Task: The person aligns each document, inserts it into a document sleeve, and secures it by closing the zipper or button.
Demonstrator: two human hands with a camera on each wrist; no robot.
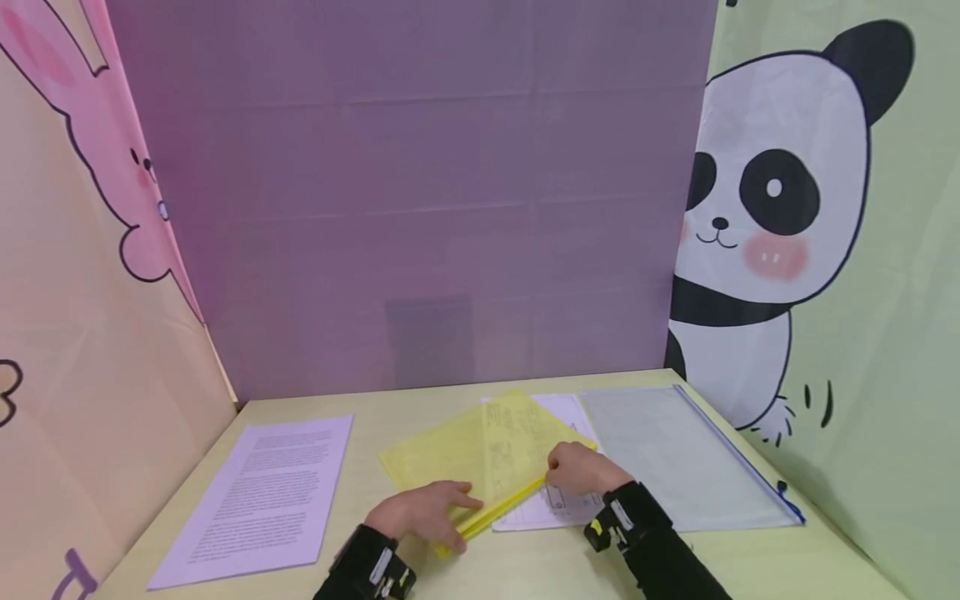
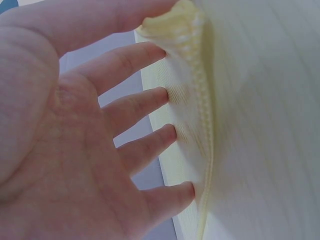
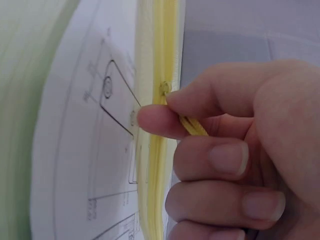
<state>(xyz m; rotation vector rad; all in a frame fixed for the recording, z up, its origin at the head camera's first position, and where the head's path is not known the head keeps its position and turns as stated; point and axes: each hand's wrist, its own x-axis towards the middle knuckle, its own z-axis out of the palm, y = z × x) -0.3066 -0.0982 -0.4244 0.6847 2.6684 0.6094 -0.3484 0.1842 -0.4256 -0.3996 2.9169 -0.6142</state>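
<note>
A see-through yellow zipper document pouch (image 1: 442, 450) lies slantwise in the middle of the table, with its zipper (image 1: 510, 504) along the near edge. My left hand (image 1: 423, 512) holds the pouch's near left end. In the left wrist view, the thumb is at a bunched corner of the yellow zipper edge (image 2: 192, 35), and the fingertips press the mesh-textured side. My right hand (image 1: 581, 468) is at the zipper's other end. Its thumb and forefinger pinch the zipper pull, and a yellow cord (image 3: 192, 125) hangs from it between the curled fingers.
Partly beneath the pouch lies a white sheet with a line drawing (image 1: 525, 518). To the right is a pale see-through pouch (image 1: 667, 458) with a blue zipper edge (image 1: 738, 450). A printed text sheet (image 1: 258, 492) lies at the left. A purple panel (image 1: 435, 192) stands behind the table.
</note>
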